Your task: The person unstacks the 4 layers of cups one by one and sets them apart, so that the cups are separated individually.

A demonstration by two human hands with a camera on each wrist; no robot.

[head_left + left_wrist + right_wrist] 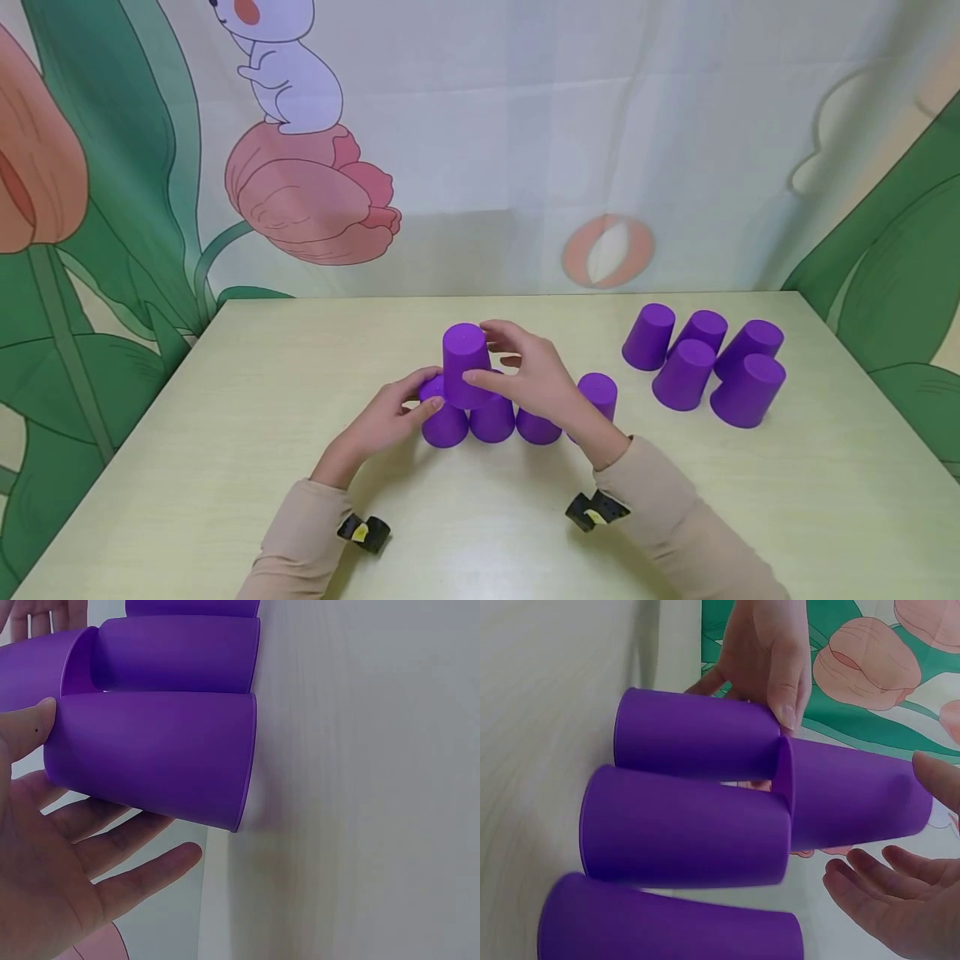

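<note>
A purple cup (pixel 461 354) stands upside down across the tops of the two leftmost cups in a row of several upside-down purple cups. My right hand (pixel 536 375) is spread about this upper cup, thumb at its near side. In the right wrist view, a gap shows between the upper cup (pixel 855 795) and the lower fingers (pixel 870 900). My left hand (pixel 386 417) holds the leftmost bottom cup (pixel 445 427), its thumb (pixel 34 727) near the cup's top edge and its other fingers behind. Beside that cup stands the second bottom cup (pixel 492 423).
The row's third cup (pixel 538 428) and rightmost cup (pixel 598 392) are partly hidden by the right hand and wrist. Several more upside-down purple cups (pixel 682 375) stand grouped at the table's back right. A printed curtain (pixel 465 167) hangs behind the table (pixel 300 375).
</note>
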